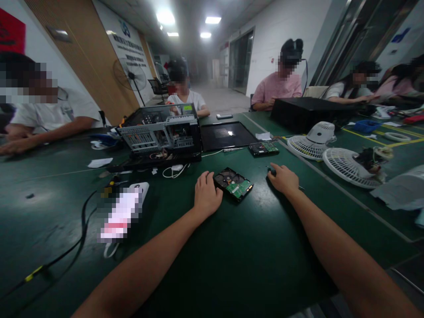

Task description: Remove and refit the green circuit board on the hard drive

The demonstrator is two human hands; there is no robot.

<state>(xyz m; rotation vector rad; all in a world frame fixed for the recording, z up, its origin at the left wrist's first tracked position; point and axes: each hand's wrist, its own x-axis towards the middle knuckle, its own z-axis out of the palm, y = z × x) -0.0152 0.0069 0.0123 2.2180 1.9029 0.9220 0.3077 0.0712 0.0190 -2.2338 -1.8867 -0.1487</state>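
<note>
A hard drive (233, 184) lies on the green table in front of me, its green circuit board facing up. My left hand (207, 194) is closed about its left end, fingers at the upper corner and thumb at the near edge. To the right, my right hand (283, 179) rests low over the table, apart from the drive. Its fingers are closed on a dark handle, and a thin metal shaft sticks out beside the wrist; it looks like a screwdriver (301, 188). Tiny bits, perhaps screws (266, 167), lie by the fingertips. A second hard drive (264, 149) lies farther back.
An opened computer case (159, 137) stands back left, beside a black panel (228, 135). At left lie a phone (124, 212) and a black cable (84, 216). White fan parts (308, 143) and a black case (308, 112) sit at right. Several people sit around the table.
</note>
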